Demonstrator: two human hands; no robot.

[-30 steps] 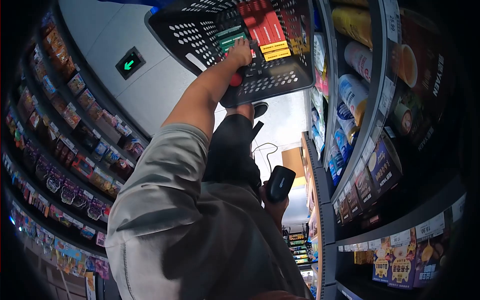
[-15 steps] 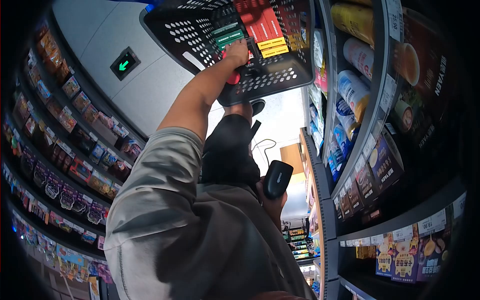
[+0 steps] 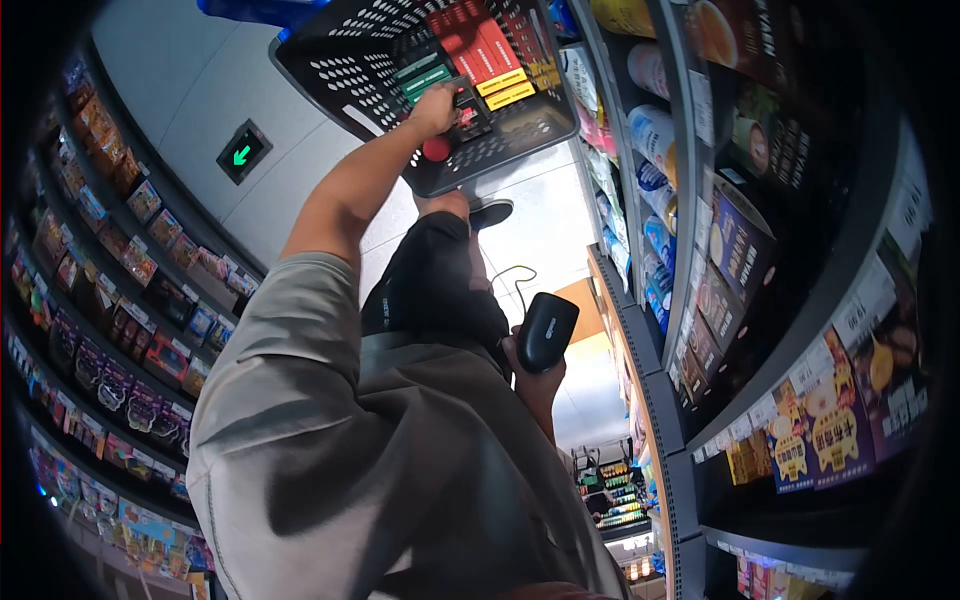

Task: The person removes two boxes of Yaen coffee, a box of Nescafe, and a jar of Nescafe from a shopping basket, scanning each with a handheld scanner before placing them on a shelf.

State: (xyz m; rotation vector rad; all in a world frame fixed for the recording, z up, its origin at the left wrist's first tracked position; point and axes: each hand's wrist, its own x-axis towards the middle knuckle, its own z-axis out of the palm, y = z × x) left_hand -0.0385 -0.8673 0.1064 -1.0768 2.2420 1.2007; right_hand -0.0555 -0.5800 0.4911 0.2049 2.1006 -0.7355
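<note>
My left hand (image 3: pixel 436 110) reaches into a black plastic shopping basket (image 3: pixel 510 150) with a perforated wall. Its fingers are closed at the edge of a small dark box (image 3: pixel 470 108) with red on it. Around it in the basket lie green boxes (image 3: pixel 424 80), red boxes (image 3: pixel 478 45) and yellow boxes (image 3: pixel 505 90). A round red object (image 3: pixel 437 149) sits just below my wrist. My right hand (image 3: pixel 538 382), lower down by my thigh, grips a black rounded barcode scanner (image 3: pixel 548 330) from beneath; its handle is hidden.
Shelves of packaged snacks (image 3: pixel 110 350) curve along the left. On the right, shelves hold canisters (image 3: pixel 652 140) and boxed goods (image 3: pixel 820 430). A green arrow sign (image 3: pixel 243 156) is set in the pale floor tiles (image 3: pixel 200 60). A thin cable (image 3: pixel 515 272) shows near my leg.
The view has shifted, so the basket and both hands appear further left. More of the dark box shows beside my left fingers. My right hand still holds the barcode scanner.
</note>
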